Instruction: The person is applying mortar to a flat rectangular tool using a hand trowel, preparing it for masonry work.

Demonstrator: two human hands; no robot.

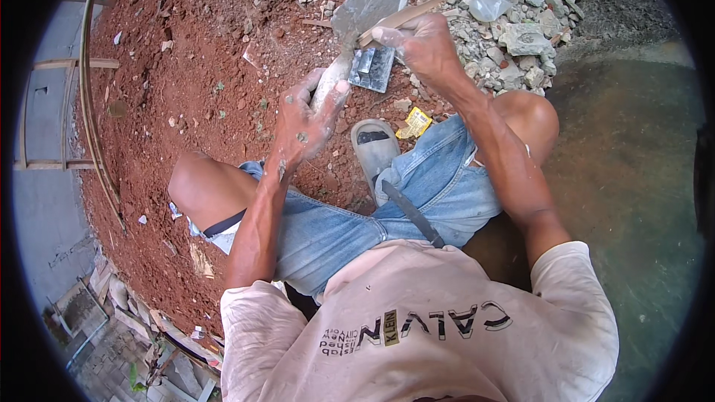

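The left hand (309,115) is wrapped around the crusted handle of a grey, broad-bladed metal trowel (369,4) above red soil (201,89), while the right hand (424,45) pinches a flat, pale-brown wooden strip (406,15) at the blade's lower right edge. Working cleanly probably calls for a steady handle, light strip pressure and fingertips clear of the rim.

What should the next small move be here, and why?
Probably draw the thin tan wooden strip along the flat grey metal trowel: the right hand holds the strip at the blade's edge while the left hand grips the handle.
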